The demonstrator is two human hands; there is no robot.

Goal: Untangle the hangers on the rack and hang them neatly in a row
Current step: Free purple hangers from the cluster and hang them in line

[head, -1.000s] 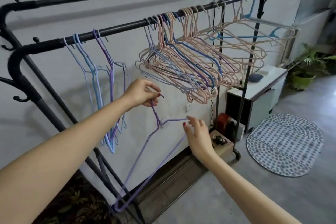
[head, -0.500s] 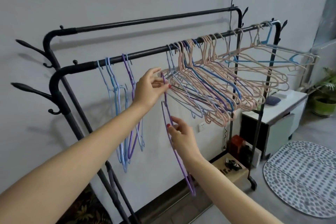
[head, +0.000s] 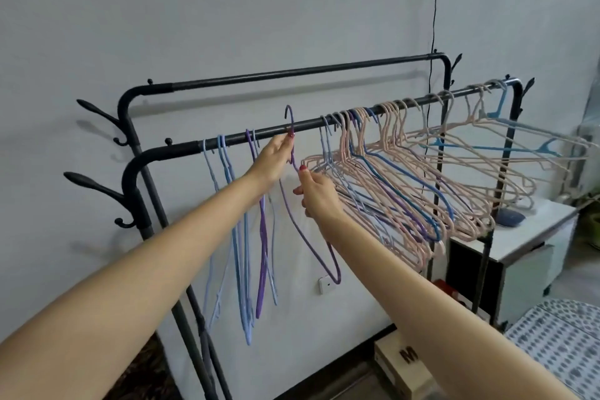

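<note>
My left hand pinches the purple hanger neck, hook above the front rail for hanging; right hand grips its shoulder, steadying.

Open stretch of front rail between hung blue and purple hangers at left and tangled pink bundle at right, partly taken up by purple hanger held in left hand and right hand. Rear rail bare. Cabinet below bundle.
</note>
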